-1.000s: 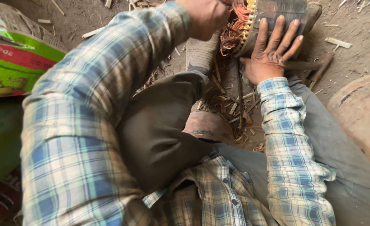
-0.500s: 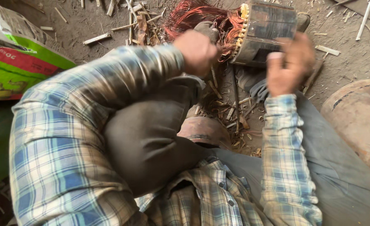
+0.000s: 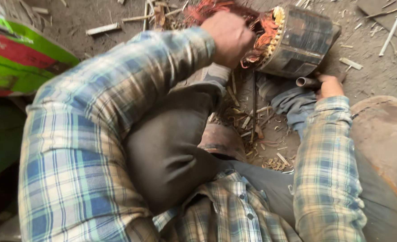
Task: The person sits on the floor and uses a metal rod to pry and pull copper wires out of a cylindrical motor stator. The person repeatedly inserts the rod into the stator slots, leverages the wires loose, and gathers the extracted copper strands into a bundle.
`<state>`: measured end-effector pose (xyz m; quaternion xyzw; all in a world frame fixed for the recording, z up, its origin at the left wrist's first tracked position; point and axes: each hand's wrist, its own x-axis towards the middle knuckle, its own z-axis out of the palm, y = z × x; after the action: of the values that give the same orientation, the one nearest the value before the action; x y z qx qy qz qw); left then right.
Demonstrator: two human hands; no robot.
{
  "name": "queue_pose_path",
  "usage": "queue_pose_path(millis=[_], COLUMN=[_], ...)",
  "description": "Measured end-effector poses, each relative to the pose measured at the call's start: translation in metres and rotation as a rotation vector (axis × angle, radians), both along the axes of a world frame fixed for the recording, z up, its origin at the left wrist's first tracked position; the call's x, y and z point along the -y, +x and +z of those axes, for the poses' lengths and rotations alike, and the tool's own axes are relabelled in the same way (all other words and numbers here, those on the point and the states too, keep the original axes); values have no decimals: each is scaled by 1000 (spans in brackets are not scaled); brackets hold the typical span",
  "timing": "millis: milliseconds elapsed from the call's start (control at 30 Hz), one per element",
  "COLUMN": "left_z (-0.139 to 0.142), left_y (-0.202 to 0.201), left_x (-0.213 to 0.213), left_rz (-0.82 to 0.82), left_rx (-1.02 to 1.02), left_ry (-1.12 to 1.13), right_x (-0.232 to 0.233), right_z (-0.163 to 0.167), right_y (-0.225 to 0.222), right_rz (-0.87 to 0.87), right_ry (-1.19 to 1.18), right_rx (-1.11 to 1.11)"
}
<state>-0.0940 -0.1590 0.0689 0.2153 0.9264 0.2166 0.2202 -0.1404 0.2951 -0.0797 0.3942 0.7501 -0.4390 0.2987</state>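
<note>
Judged as stripping work on a motor stator [image 3: 299,42]: dark laminated cylinder lying tilted on the dirt floor [image 3: 91,13] at the top of the view, just beyond the raised knees, with its reddish copper winding [image 3: 257,33] spilling in a loose tangle from the end turned toward the left hand [image 3: 227,38]. Left hand closed into a fist right against that tangle, blurred, so no telling whether strands are actually inside the grip. Left arm raised and bent across the left knee, plaid sleeve filling the left of the view. Right hand [image 3: 331,86] low beside the stator's underside, fingers wrapped around a short metal tube [image 3: 307,82] with its open end pointing left. Right forearm stretched straight forward along the right leg. Next move, by the look of it, calling for a firm hold on the stator body and a secure grip on the wire before any pull, away from the sharp strand ends. Wood splinters [image 3: 257,130] and scraps scattered between the legs.
</note>
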Motion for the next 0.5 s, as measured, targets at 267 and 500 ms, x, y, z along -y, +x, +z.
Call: queue_pose_path(millis=[267,500], left_z=[24,21], left_y=[1,-1], left_x=[1,-10], left_rz=[-119,-96], left_rx=[55,133], left_ry=[-110,-110], right_x=[27,114], right_z=[83,157], right_y=[46,140], right_rz=[-323,-95], right_ry=[-156,-317], right_rx=[-506,-874])
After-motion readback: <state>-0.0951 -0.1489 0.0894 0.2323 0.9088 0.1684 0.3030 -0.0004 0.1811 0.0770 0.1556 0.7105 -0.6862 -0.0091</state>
